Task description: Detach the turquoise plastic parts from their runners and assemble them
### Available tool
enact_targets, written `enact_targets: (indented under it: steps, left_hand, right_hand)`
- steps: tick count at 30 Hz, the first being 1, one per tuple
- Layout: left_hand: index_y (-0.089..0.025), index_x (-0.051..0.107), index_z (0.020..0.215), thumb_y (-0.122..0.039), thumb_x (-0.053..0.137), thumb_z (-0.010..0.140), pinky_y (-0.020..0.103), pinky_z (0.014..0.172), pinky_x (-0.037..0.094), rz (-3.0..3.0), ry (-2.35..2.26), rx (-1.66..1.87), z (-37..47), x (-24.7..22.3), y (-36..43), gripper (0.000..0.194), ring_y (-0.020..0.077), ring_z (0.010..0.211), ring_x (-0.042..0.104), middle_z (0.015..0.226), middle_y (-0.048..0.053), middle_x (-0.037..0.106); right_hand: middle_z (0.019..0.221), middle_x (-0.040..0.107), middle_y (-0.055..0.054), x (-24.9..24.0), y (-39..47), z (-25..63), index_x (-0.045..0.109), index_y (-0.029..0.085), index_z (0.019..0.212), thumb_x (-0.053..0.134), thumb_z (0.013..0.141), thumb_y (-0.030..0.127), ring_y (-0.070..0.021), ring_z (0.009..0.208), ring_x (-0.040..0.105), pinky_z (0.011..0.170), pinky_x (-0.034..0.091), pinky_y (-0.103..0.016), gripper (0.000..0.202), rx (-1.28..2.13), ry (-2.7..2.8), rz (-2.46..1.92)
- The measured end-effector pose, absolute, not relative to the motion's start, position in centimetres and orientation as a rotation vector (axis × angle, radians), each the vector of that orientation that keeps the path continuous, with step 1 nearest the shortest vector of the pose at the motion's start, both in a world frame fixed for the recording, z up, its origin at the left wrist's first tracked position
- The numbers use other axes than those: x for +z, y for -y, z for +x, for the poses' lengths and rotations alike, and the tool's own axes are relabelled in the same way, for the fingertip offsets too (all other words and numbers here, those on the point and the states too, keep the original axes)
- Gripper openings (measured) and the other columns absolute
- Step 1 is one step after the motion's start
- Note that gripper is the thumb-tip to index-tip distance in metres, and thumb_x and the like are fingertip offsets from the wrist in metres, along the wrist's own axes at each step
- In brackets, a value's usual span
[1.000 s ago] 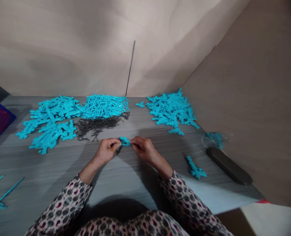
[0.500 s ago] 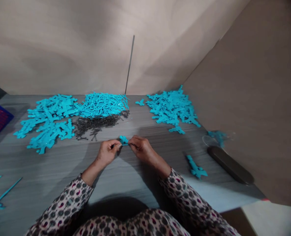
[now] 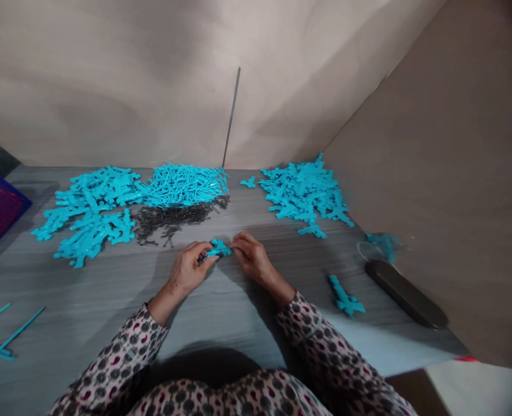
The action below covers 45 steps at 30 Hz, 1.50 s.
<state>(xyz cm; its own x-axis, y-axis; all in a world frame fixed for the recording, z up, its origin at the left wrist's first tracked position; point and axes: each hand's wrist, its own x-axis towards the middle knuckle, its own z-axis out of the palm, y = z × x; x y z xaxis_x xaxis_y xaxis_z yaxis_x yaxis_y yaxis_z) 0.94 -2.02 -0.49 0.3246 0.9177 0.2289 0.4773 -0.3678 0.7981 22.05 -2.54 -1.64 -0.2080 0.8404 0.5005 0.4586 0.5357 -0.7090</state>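
The left hand (image 3: 190, 268) has its fingers clamped on a blue part (image 3: 219, 248), held above the middle of the desk (image 3: 208, 309). The right hand (image 3: 256, 261) is at the right end of that part, its fingers drawn close together; I cannot tell whether they grip it.

At the far left lies a pile of blue pieces (image 3: 97, 193), touching a heap of thin blue sticks (image 3: 186, 185), with dark pins (image 3: 171, 219) along its near side. Another blue pile (image 3: 301, 190) sits at the far right. To the right of the right hand lies a single blue piece (image 3: 346, 297), near a dark oblong case (image 3: 405, 294). A basket (image 3: 0, 216) stands at the left edge.
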Motion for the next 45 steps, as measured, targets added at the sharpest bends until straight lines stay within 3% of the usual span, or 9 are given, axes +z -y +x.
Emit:
enact_targets:
  steps: [5, 14, 22, 45]
  left_hand:
    - [-0.016, 0.067, 0.096, -0.04, 0.074, 0.076, 0.038, 0.083, 0.046, 2.295, -1.413, 0.766, 0.4, -0.5, 2.3, 0.031, 0.0258, 0.092, 0.058, 0.094, 0.01, 0.065]
    - [-0.018, 0.071, 0.098, -0.027, 0.06, 0.088, 0.038, 0.084, 0.041, 2.386, -1.429, 0.663, -0.1, -1.8, 1.0, 0.018, 0.0246, 0.094, 0.056, 0.092, 0.009, 0.065]
    - [-0.021, 0.073, 0.099, -0.034, 0.053, 0.093, 0.035, 0.081, 0.038, 2.419, -1.373, 0.697, -0.9, -1.6, -0.4, 0.024, 0.0219, 0.09, 0.053, 0.089, 0.007, 0.065]
    - [-0.022, 0.073, 0.097, -0.032, 0.057, 0.091, 0.036, 0.081, 0.04, 2.409, -1.35, 0.716, -1.1, -2.5, -0.9, 0.02, 0.0223, 0.091, 0.055, 0.092, 0.007, 0.067]
  right_hand:
    - [0.075, 0.056, -0.002, -2.7, 0.5, 23.6, 0.068, 0.018, 0.078, 0.055, 0.085, 0.015, -0.0155, 0.071, 0.056, 0.064, 0.045, -0.026, 0.015, 0.6, 1.724, -1.127]
    - [0.066, 0.06, -0.001, -3.3, -1.4, 22.9, 0.069, 0.018, 0.07, 0.053, 0.083, 0.016, -0.015, 0.067, 0.057, 0.064, 0.045, -0.026, 0.02, 0.708, 1.91, -1.034]
    - [0.062, 0.061, 0.0, -3.9, -2.1, 22.3, 0.071, 0.017, 0.068, 0.054, 0.075, 0.008, -0.0126, 0.059, 0.055, 0.058, 0.04, -0.022, 0.02, 0.676, 1.961, -1.182]
    - [0.057, 0.062, 0.0, -2.6, -1.9, 21.6, 0.069, 0.014, 0.061, 0.051, 0.071, 0.008, -0.012, 0.057, 0.051, 0.057, 0.035, -0.022, 0.021, 0.706, 2.067, -1.433]
